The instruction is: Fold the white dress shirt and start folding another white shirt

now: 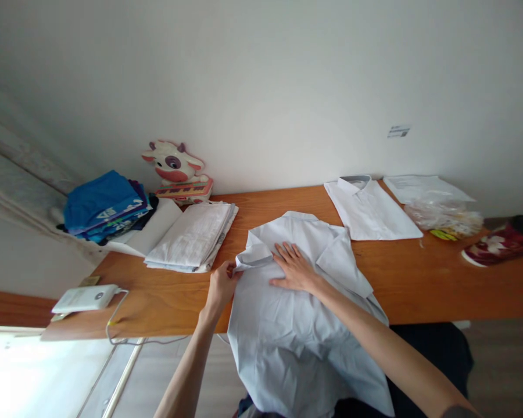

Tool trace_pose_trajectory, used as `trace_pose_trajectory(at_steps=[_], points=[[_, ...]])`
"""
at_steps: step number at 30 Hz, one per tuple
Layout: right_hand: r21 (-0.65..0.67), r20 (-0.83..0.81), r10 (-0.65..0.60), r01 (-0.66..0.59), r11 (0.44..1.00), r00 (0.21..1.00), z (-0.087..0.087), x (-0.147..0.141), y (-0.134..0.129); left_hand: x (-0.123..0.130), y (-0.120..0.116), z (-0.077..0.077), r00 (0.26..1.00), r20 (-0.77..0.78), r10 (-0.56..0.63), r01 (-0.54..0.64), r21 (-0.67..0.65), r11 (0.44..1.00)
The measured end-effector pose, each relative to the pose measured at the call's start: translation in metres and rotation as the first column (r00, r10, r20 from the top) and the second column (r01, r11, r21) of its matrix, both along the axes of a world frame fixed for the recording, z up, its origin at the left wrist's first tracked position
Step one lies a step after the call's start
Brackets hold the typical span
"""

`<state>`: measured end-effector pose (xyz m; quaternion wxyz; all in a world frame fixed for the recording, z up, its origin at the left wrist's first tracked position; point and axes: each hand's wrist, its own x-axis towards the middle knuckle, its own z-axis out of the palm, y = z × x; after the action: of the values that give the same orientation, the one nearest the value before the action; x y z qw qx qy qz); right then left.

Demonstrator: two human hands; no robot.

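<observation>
A white short-sleeved shirt (296, 325) lies on the wooden table (165, 296), its lower part hanging over the front edge. My left hand (221, 285) pinches the edge of the shirt's left sleeve, which is folded inward. My right hand (293, 267) rests flat, fingers spread, on the middle of the shirt just beside that sleeve.
A folded white shirt (370, 210) lies at the back right, with clear plastic bags (440, 212) beyond it. A stack of folded white cloth (192, 235), a pile of blue clothes (104, 206), a cow toy (176, 168) and a white power bank (85, 298) sit on the left.
</observation>
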<state>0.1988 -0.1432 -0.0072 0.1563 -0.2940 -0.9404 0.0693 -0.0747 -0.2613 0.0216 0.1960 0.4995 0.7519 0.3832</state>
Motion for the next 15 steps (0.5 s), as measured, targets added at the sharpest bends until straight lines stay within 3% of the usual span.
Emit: trace_pose_trajectory(at_steps=[4,8,13,15], points=[[-0.013,0.004,0.039,-0.039,0.999,0.999,0.007,0.007,0.001,-0.006,0.0,-0.003,1.0,0.027,-0.01,0.009,0.04,0.999],[-0.034,-0.017,0.025,-0.025,0.999,1.0,0.011,0.019,-0.005,-0.008,-0.001,-0.003,0.993,0.089,0.083,-0.088,0.049,0.995],[-0.048,-0.003,0.029,-0.03,0.998,1.0,0.009,0.028,-0.011,-0.001,0.002,0.005,0.977,-0.175,0.124,-0.139,-0.073,0.988],[-0.049,0.001,0.033,-0.032,0.998,0.999,0.009,0.029,-0.011,0.0,0.004,0.005,0.967,-0.202,0.156,-0.172,-0.063,0.983]])
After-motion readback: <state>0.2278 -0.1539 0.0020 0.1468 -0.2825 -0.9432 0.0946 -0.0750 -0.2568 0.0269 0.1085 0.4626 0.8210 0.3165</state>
